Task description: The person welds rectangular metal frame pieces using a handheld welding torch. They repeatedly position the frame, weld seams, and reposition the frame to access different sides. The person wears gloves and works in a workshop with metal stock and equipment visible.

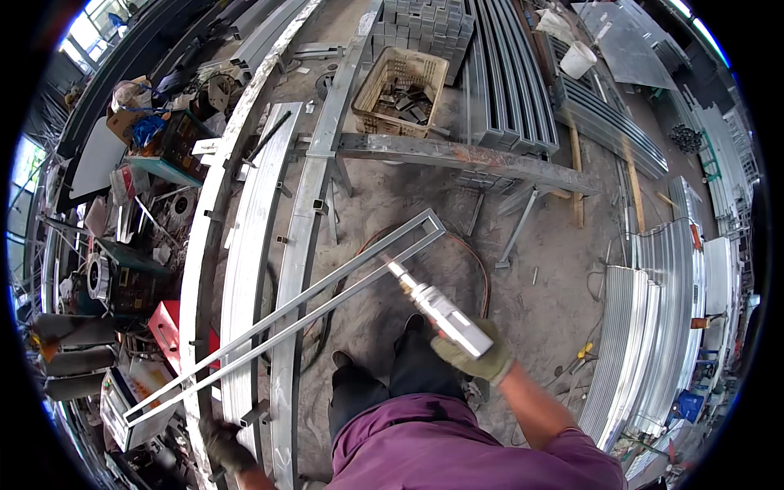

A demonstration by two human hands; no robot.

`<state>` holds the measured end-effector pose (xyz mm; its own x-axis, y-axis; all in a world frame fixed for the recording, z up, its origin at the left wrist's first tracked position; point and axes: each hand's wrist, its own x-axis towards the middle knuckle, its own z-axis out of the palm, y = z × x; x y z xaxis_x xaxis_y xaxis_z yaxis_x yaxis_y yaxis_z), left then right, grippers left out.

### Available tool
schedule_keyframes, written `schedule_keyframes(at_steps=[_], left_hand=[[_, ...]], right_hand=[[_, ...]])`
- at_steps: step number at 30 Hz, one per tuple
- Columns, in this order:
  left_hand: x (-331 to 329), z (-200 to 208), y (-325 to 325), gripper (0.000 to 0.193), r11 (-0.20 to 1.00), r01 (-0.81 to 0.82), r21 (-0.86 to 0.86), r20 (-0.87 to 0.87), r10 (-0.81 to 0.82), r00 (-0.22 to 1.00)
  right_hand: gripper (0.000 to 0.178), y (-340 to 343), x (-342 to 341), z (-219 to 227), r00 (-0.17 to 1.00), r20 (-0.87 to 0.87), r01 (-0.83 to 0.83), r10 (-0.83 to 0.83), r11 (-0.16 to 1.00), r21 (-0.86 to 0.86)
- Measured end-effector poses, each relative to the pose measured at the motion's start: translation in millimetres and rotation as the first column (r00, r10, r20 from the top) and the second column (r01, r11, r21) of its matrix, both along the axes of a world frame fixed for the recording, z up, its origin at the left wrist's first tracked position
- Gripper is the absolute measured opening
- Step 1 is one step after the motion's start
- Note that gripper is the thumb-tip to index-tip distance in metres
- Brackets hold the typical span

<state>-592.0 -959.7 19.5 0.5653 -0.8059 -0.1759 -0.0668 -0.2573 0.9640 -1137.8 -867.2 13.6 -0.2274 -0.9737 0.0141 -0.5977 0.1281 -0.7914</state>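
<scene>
My right hand [478, 353], in an olive work glove, is closed round a silver, boxy welding gun [447, 317] with a slim nozzle. The nozzle tip is close to the near bar of a long, narrow rectangular frame [286, 309] of thin metal tube. That frame lies slantwise across a grey steel beam [292, 359] and a paint-worn beam [204, 269] on the left. My left hand [224, 447], in a dark glove, is at the lower left by the worn beam, below the frame. Its fingers are too shadowed to make out.
A cream plastic crate [359, 118] of metal offcuts stands ahead, beside stacked square tubes [425, 28]. A crossbeam [457, 153] on splayed legs spans the middle. Long metal profiles [633, 343] lie at right. A hose [487, 286] curls on the floor. A red box [166, 333] stands left.
</scene>
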Motion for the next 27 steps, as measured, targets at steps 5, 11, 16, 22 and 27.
schedule_keyframes(at_steps=[5, 11, 16, 22, 27], left_hand=[[-232.9, 16.1, -27.6, 0.035, 0.754, 0.634, 0.171, -0.283, -0.579, 0.765], [-410.5, -48.9, 21.5, 0.047, 0.274, 0.960, -0.062, -0.650, -0.741, 0.169], [-482.7, -42.4, 39.1, 0.056, 0.091, 0.985, -0.145, -0.936, -0.334, -0.107], [-492.9, -75.1, 36.0, 0.048, -0.120, 0.993, -0.020, -0.984, -0.172, -0.041], [-480.7, -70.0, 0.9, 0.040, -0.179, 0.984, -0.008, -0.996, -0.090, -0.024]], right_hand=[[0.029, 23.7, -51.7, 34.2, 0.948, 0.193, 0.258, -0.253, 0.966, 0.000], [0.030, 30.7, -58.4, 66.4, 0.724, 0.371, 0.547, -0.581, 0.812, 0.203], [0.024, 22.3, -48.2, 58.3, 0.776, 0.095, 0.630, -0.623, 0.774, -0.069], [0.059, 43.9, -47.5, 70.8, 0.838, 0.016, 0.539, -0.546, 0.831, 0.140], [0.053, 63.9, -61.6, 12.4, 0.032, 0.479, 0.845, -0.877, 0.280, 0.455]])
